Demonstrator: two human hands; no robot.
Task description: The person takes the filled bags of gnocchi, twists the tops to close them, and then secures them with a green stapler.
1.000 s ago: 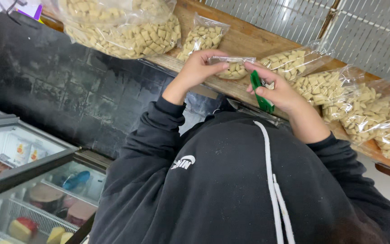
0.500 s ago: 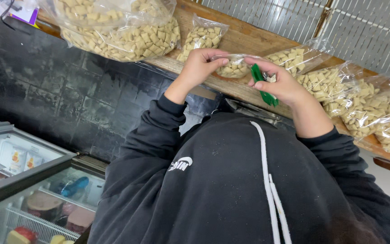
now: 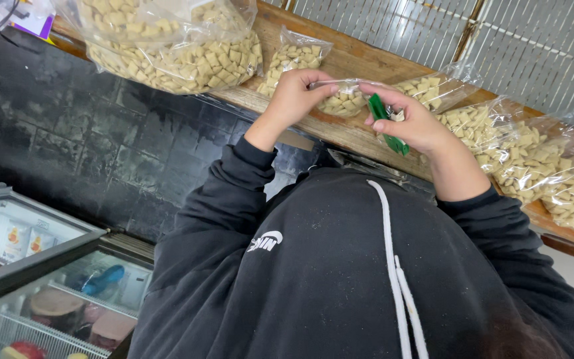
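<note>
Nearest the camera, filling the lower middle of the frame, is the person's black hoodie (image 3: 340, 279) with its white drawstring (image 3: 396, 266). At the lower left stands a glass-topped freezer (image 3: 41, 292) with packaged goods inside.

Both arms reach up to the wooden desk (image 3: 360, 133) that runs from the upper left down to the right edge. The left hand (image 3: 297, 93), just above centre, pinches the gathered neck of a small bag (image 3: 340, 100), a clear plastic one holding pale square pieces. The right hand (image 3: 413, 123) meets it from the right; its fingers (image 3: 383, 93) are closed on the same neck, and a green strip (image 3: 386, 123) is tucked against the palm, its lower end sticking out below the hand. The bag rests on the desk edge between the two hands.

By its look the bag is light, and its film thin, soft and rather slick, so it will crumple and slide unless held firmly. The pieces inside seem dry and brittle, so squeezing the body risks crushing them. The twisted neck above the contents looks like the best place to take hold.

Further along lie more filled bags: one (image 3: 293, 56) just beyond the left hand, several (image 3: 533, 153) at the right, and a big bag (image 3: 167, 46) at the upper left. Behind them is a wire grille (image 3: 499, 40).
</note>
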